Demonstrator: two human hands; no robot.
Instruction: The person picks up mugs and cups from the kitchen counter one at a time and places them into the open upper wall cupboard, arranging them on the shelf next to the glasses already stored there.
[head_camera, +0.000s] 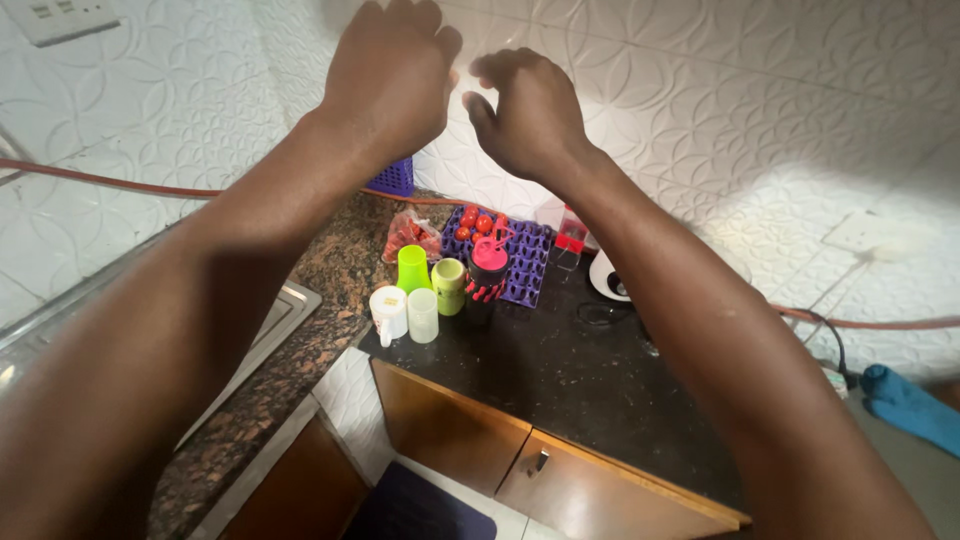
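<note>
Both arms reach forward and up toward the white patterned wall tiles. My left hand (388, 75) hangs with its back to the camera, fingers curled down, and nothing shows in it. My right hand (525, 110) is close beside it, fingers loosely bent and apart, also holding nothing visible. The two hands almost touch at the thumbs. Far below them, on the dark counter (560, 390), stand a green cup (412, 268), a yellow-green cup (449, 285), two pale cups (405, 315) and a dark bottle with a pink lid (487, 275).
A purple tray (525, 262) with red tomatoes sits in the corner, next to a bag of tomatoes (408, 236) and a purple basket (397, 178). A steel sink (285, 305) lies at left. Wooden cabinet doors (560, 480) are below. An orange hose (100, 180) runs along the wall.
</note>
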